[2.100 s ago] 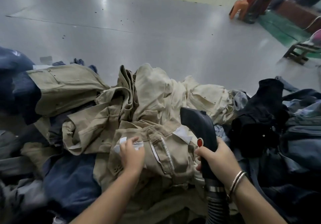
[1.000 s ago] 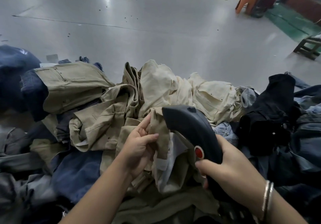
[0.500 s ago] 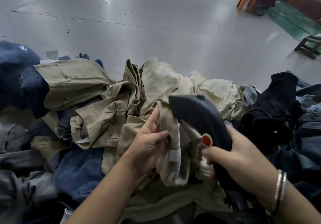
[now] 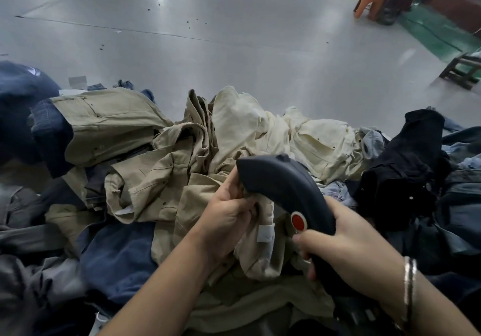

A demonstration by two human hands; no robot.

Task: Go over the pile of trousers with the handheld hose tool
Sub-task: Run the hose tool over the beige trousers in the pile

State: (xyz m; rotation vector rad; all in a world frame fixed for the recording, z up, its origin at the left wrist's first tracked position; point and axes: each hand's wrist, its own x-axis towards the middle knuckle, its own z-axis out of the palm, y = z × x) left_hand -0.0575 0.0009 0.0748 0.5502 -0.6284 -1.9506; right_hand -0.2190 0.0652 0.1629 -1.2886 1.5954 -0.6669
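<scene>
Your right hand (image 4: 356, 255) is wrapped tight round the grip of the hose tool (image 4: 283, 192), thumb just below its red button (image 4: 298, 221), w/ the dark nozzle end tipped onto a bunched khaki pair (image 4: 260, 236). Your left hand (image 4: 226, 218), fingers curled, pinches a fold of that same pair right under the nozzle, lifting it off the pile of trousers (image 4: 182, 179). Whether the tool is running can't be told.

Step in hand, by the look of it: working one garment at the nozzle, early to midway thru the heap. Next move prob. calls for pulling the fold taut and drawing the nozzle along it, then shifting to the next pair.

Around the tool: cream trousers (image 4: 312, 137) just beyond it, more khaki (image 4: 104, 124) to its left, navy denim (image 4: 117, 257) lower left, black clothes (image 4: 406, 169) to its right. The bare grey floor (image 4: 208, 49) lies beyond; an orange chair (image 4: 369, 2) and a low stool (image 4: 460, 72) stand well apart, far right. Tangled layers, and the white tag (image 4: 265, 234) near the nozzle, could snag.
</scene>
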